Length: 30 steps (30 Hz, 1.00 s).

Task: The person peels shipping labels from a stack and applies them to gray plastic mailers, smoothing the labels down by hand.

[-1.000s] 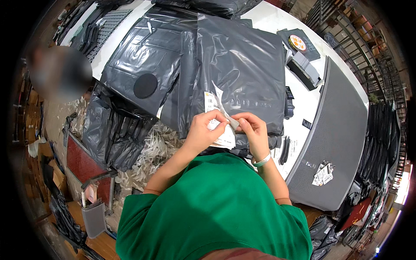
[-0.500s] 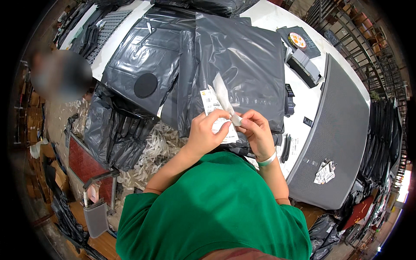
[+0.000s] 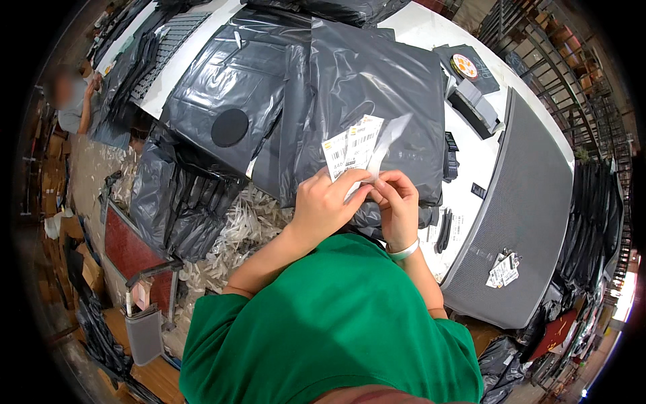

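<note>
The left hand (image 3: 326, 202) grips two barcode labels (image 3: 353, 149), white and overlapping, pinching their lower part between thumb and index finger. The right hand (image 3: 398, 205) meets it just beside, its fingers (image 3: 397, 180) closed in a pinch at the lower end of a curled white strip (image 3: 391, 137); exactly which layers lie between those fingertips is hidden. Labels and strip tilt up and away from the hands, over the near part of a glossy dark grey plastic bag (image 3: 377, 74); whether they touch it, I cannot tell. A pale wristband (image 3: 405, 252) circles the right wrist, near the green shirt (image 3: 330, 310).

The bag lies on a white counter (image 3: 424, 27). To its left, a black round disc (image 3: 229, 128) rests on another dark plastic bag (image 3: 214, 74). To its right are small black tags (image 3: 451, 158), a black box (image 3: 470, 113) with grey cards in it, and a roll of tape (image 3: 464, 66) with an orange-and-white centre. Farther right, a bunch of hang tags (image 3: 503, 271) lies on a grey textured panel (image 3: 518, 215). Below the counter's left side, pale strips (image 3: 232, 232) are heaped near a grey bin (image 3: 145, 337). Another person (image 3: 73, 111) is at the far left.
</note>
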Each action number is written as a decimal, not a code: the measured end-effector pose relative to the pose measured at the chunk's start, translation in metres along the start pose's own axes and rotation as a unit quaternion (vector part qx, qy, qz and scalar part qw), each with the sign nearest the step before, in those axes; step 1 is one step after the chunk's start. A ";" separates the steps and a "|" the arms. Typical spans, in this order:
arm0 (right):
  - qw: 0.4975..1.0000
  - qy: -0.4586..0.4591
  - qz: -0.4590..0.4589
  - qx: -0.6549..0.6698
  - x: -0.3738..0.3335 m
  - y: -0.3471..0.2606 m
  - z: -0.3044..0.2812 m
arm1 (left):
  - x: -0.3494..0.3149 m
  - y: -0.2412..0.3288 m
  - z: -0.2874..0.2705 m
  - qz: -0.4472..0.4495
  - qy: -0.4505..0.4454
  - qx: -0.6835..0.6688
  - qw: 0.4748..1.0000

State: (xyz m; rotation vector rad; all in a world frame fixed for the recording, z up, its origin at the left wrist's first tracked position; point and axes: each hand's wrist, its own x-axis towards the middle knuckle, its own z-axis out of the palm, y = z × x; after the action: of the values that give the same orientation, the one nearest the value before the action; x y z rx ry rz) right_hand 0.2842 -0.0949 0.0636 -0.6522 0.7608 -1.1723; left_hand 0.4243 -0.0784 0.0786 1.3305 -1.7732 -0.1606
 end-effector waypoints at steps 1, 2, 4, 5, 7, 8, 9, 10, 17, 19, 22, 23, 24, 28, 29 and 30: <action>1.000 -0.007 0.009 0.006 0.000 0.001 -0.002 | -0.001 -0.001 0.000 0.008 -0.001 0.016 1.000; 1.000 -0.014 0.018 0.011 0.000 0.002 -0.004 | 0.000 0.000 -0.001 0.014 0.002 0.029 0.999; 1.000 -0.014 0.021 0.014 0.000 0.004 -0.004 | 0.001 0.002 -0.004 0.026 0.007 0.055 0.998; 1.000 -0.014 0.023 0.016 0.000 0.004 -0.004 | 0.001 0.003 -0.005 0.034 0.014 0.061 0.997; 0.999 -0.016 0.026 0.019 -0.001 0.004 -0.003 | 0.001 0.003 -0.006 0.049 0.027 0.073 0.996; 0.999 -0.017 0.028 0.021 -0.002 0.003 -0.002 | 0.002 0.002 -0.006 0.058 0.035 0.073 0.995; 0.999 -0.018 0.030 0.019 -0.003 0.002 -0.001 | 0.003 0.002 -0.006 0.067 0.043 0.074 0.994; 0.999 -0.018 0.032 0.018 -0.004 0.000 0.001 | 0.003 0.002 -0.006 0.076 0.050 0.074 0.993; 0.995 -0.008 -0.044 -0.090 -0.007 0.000 0.006 | 0.002 -0.001 -0.005 0.064 0.029 0.048 0.996; 0.989 -0.009 -0.069 -0.129 -0.007 0.002 0.005 | 0.002 -0.001 -0.005 0.062 0.026 0.044 0.997; 0.968 -0.010 -0.117 -0.224 -0.006 0.003 0.000 | 0.000 0.001 -0.004 0.040 0.016 0.023 0.999; 0.956 -0.011 -0.134 -0.260 -0.006 0.003 -0.001 | 0.000 0.000 -0.004 0.038 0.017 0.020 0.999; 0.944 -0.010 -0.153 -0.291 -0.006 0.002 0.000 | 0.000 -0.001 -0.003 0.036 0.017 0.017 0.999; 0.898 -0.002 -0.215 -0.384 -0.008 -0.003 0.009 | 0.001 0.003 -0.007 0.030 0.001 0.041 0.999; 0.888 0.000 -0.228 -0.400 -0.008 -0.003 0.010 | 0.001 0.003 -0.007 0.027 -0.001 0.045 0.999; 0.872 -0.006 -0.249 -0.421 -0.007 -0.003 0.009 | 0.001 0.003 -0.007 0.025 -0.002 0.049 0.999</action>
State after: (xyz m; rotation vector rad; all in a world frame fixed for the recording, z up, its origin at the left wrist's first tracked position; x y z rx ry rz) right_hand 0.2884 -0.0887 0.0727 -1.6602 1.1425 -1.2667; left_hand 0.4270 -0.0754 0.0847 1.3540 -1.8358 -0.0501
